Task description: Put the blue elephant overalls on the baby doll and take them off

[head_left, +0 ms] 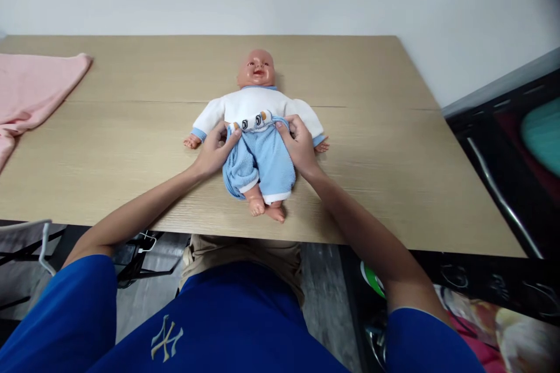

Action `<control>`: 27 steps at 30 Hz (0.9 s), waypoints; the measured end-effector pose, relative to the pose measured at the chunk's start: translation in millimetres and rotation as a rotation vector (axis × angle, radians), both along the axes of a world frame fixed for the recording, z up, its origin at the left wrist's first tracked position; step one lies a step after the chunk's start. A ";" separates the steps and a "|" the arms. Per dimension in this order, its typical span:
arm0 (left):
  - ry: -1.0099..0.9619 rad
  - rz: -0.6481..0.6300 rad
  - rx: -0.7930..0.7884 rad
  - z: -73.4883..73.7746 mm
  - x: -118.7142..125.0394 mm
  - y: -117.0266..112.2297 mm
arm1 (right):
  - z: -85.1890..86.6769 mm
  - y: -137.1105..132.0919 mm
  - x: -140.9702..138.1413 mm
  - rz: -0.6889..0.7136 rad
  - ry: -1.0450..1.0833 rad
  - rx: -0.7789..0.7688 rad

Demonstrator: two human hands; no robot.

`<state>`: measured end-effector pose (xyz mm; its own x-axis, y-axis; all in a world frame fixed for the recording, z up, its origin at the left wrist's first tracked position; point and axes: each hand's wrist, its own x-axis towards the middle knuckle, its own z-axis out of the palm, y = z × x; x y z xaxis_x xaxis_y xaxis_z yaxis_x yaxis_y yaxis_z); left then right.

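A baby doll point(256, 70) lies on its back in the middle of the wooden table point(131, 128), head away from me. It wears a white top point(251, 105) and light blue trousers point(262, 160), with bare feet toward the near edge. My left hand point(216, 148) is closed on the waistband at the doll's left side in the view. My right hand point(300, 143) is closed on the waistband at the other side. Both hands grip the blue fabric at the doll's waist.
A pink cloth point(30, 90) lies at the far left of the table. A dark piece of furniture point(511, 151) stands to the right of the table. Below the near edge are my legs and cluttered floor items.
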<state>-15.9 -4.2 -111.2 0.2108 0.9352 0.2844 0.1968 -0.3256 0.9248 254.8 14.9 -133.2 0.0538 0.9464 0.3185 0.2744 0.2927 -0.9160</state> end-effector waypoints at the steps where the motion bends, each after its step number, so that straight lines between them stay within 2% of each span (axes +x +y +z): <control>1: 0.027 -0.001 0.018 0.9 -1.9 -0.9 | -2.2 -0.6 0.8 0.002 0.013 -0.016; 5: 0.158 0.010 0.154 2.7 -13.0 -8.0 | -9.7 -9.1 9.7 0.016 0.066 -0.112; 8: 0.225 -0.029 0.167 1.8 -18.0 -12.4 | -12.2 -15.4 17.1 0.086 0.192 -0.267; 10: 0.210 -0.071 0.154 -0.8 -19.1 -12.2 | -11.9 -17.8 19.0 0.125 0.249 -0.316; 12: 0.139 -0.092 0.112 -5.7 -20.3 -8.2 | -10.2 -18.6 18.2 0.139 0.266 -0.296; 16: 0.050 -0.031 -0.050 -19.0 -26.8 10.4 | -4.9 -16.0 15.7 0.200 0.216 -0.211; 20: -0.089 -0.013 -0.186 -25.7 -30.5 26.1 | -1.9 -12.0 18.1 0.270 0.211 -0.207; 23: -0.103 0.034 -0.126 -22.5 -29.0 22.7 | 0.0 -13.4 22.1 0.258 0.188 -0.190; 27: 0.134 0.096 0.097 -17.5 -27.2 6.3 | 5.4 -18.8 27.4 0.151 -0.053 0.052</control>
<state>-43.1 2.1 -128.8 0.1638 0.9223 0.3501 0.3502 -0.3861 0.8534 282.2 -3.9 -127.8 -0.1060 0.9245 0.3662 0.2711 0.3812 -0.8838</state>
